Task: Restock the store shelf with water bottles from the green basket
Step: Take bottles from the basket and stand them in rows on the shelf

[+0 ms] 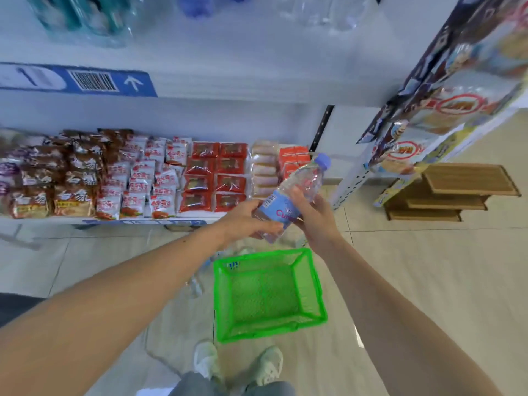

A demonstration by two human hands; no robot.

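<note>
You've got both hands on one water bottle (294, 195), held up above the green basket (268, 295) and tilted, its pale blue cap pointing up and to the right toward the shelf upright. Your left hand (245, 218) curls around the bottle's lower end, thumb over the label; your right hand (311, 212) grips it around the middle from the right side. The basket sits on the tiled floor just ahead of your shoes (237, 364), and I can see no bottles inside it. Packaged snacks (128, 178) fill the lower shelf; blurred clear bottles (328, 12) stand on the shelf above.
</note>
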